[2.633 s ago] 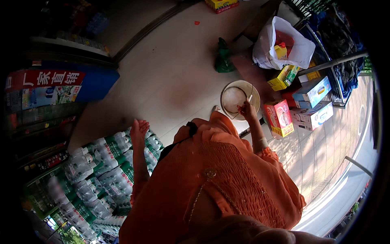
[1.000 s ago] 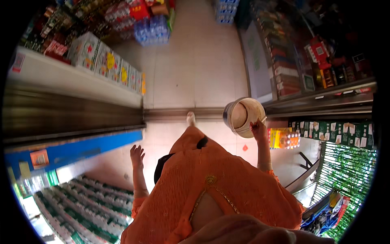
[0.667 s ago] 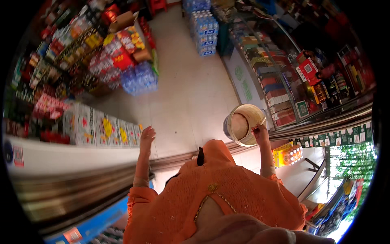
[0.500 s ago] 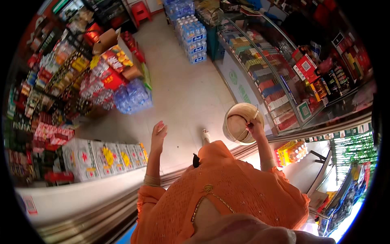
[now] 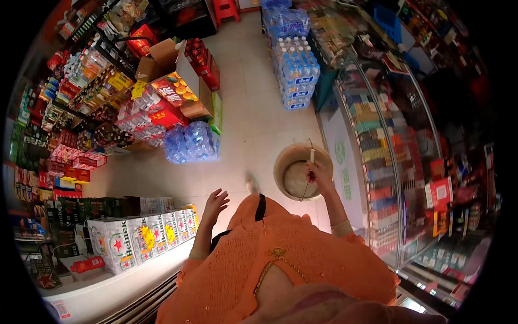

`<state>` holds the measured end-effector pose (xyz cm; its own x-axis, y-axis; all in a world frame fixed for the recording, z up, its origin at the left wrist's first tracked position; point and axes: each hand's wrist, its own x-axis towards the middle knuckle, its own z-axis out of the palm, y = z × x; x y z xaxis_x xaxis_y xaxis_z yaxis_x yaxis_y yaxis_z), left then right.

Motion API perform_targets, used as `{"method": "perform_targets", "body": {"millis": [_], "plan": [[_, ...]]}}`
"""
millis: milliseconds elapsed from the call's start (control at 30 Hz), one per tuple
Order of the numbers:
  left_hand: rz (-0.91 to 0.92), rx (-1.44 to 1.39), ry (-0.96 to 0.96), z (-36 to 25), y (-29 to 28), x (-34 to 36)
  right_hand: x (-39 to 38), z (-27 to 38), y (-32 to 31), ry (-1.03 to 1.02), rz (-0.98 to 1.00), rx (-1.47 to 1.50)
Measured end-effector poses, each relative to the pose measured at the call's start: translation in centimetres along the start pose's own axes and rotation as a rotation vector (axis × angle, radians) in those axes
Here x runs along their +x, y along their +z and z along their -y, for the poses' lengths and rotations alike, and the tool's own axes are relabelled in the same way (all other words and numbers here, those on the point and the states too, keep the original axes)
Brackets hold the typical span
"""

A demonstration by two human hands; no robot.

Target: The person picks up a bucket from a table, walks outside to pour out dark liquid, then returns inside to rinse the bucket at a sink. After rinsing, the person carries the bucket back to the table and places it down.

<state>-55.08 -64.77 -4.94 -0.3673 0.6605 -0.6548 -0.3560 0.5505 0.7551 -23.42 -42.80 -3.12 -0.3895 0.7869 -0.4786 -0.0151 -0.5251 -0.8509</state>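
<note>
My right hand (image 5: 318, 177) is closed around the pale grip of a wire handle on a cream bucket (image 5: 292, 181), which hangs in front of me at the right, beside the glass display counter (image 5: 367, 140). The bucket's inside looks stained, with no objects visible in it. My left hand (image 5: 215, 205) hangs at the left with nothing in it, fingers apart and slightly curled, above and to the right of a row of white and silver drink cartons (image 5: 154, 237). Below my hands are my orange clothing and a blurred foot on the tiled floor.
A tiled aisle (image 5: 243, 97) runs ahead to a red stool (image 5: 225, 8). On its left are crowded shelves (image 5: 81, 81), red boxes and blue-wrapped bottles (image 5: 191, 143); on its right, stacked water packs (image 5: 294, 73) beside the counter. A door track crosses the bottom left.
I have moved from the outside walkway over the threshold into the shop, carrying the bucket. The counter now runs along my right side and the bottle stacks ahead are nearer.
</note>
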Motion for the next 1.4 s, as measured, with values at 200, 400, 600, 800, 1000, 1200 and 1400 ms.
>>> {"method": "perform_targets", "body": {"millis": [200,400,600,800,1000,1200,1400], "plan": [[0.202,0.14,-0.012,-9.8,3.4,13.4,9.5,11.1,7.2,-0.085,0.069,-0.218],[0.35,0.032,0.007,-21.5,7.0,24.2,18.8,19.5,14.1,-0.126,0.184,-0.347],[0.42,-0.117,-0.001,-31.5,11.1,31.6,28.0,23.8,16.9,-0.151,0.29,-0.389],[0.458,-0.331,-0.006,-39.5,14.7,41.4,42.5,29.2,17.1,-0.168,0.363,-0.436],[0.315,-0.399,0.002,-48.9,15.7,50.8,56.1,38.6,19.0,-0.134,0.572,-0.458],[0.242,-0.548,0.009,-54.3,13.7,58.7,66.2,45.6,23.6,-0.137,0.753,-0.533],[0.129,-0.562,0.037,-62.0,11.6,69.4,78.3,50.8,29.4,-0.221,0.788,-0.581]]}}
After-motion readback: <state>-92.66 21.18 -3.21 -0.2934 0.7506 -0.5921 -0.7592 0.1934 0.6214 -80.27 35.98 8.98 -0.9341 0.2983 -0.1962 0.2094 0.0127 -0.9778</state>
